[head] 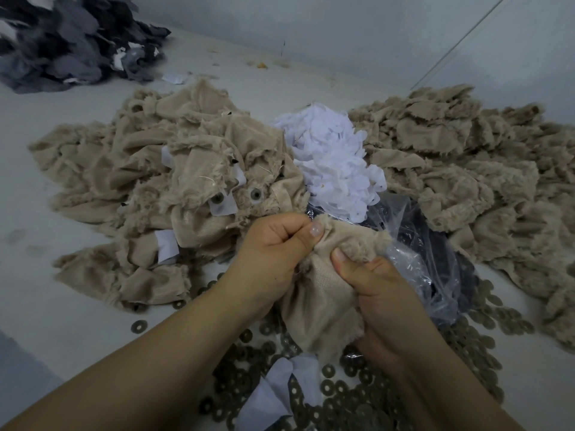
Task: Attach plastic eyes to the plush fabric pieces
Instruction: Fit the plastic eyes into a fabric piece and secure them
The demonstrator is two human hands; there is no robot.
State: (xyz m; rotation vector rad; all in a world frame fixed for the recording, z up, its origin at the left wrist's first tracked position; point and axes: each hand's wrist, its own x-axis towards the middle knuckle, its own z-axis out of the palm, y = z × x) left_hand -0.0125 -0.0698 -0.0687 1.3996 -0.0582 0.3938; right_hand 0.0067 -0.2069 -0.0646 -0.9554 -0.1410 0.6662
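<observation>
My left hand (273, 247) and my right hand (376, 293) both grip one tan plush fabric piece (317, 309), held with its woven backing toward me above the table. Both thumbs press on its upper edge, a few centimetres apart. No plastic eye shows between my fingers. A heap of tan plush pieces (186, 169) lies behind my left hand; some carry round washers (255, 194) and white patches. Another tan heap (460, 169) lies at the right. A clear bag of dark parts (435, 275) sits beside my right hand.
Several round metal washers (342, 387) are scattered on the white table under my forearms. A mound of white fabric patches (336, 160) sits between the two tan heaps. A dark grey fabric pile (68, 42) fills the far left corner. A white patch (280, 393) lies near my wrists.
</observation>
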